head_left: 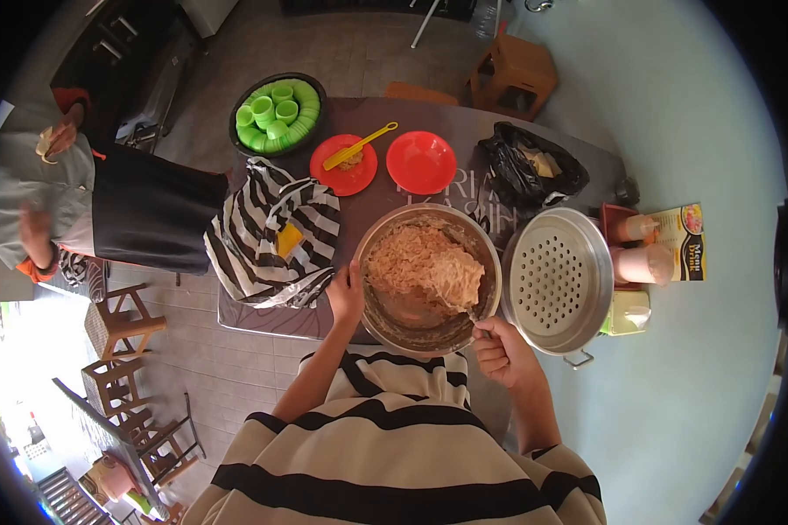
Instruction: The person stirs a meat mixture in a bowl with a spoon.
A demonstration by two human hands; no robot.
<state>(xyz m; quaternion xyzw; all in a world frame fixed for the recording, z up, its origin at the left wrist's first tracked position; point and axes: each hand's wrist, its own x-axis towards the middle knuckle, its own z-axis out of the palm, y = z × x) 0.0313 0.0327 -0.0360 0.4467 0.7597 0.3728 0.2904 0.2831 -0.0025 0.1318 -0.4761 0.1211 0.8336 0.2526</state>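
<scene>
A large metal bowl (490,241) stands at the table edge in front of me, holding a pinkish, sticky mince-like mixture (411,258). My left hand (348,296) grips the bowl's left rim. At the lower right of the bowl, my right hand (502,353) is closed round the handle of a spoon (472,315). The spoon's head is hidden under a lump of the mixture. Immediately right of the bowl sits a perforated metal steamer tray (547,280). A black-and-white striped plastic bag (271,232) with something yellow on it lies to the left.
Two red plates (421,162) are behind the bowl, one carrying a yellow utensil (359,146). Green cups fill a black basin (236,131). A black bag (534,166) and bottles (643,264) stand right, by the wall. Another person (44,192) is at left.
</scene>
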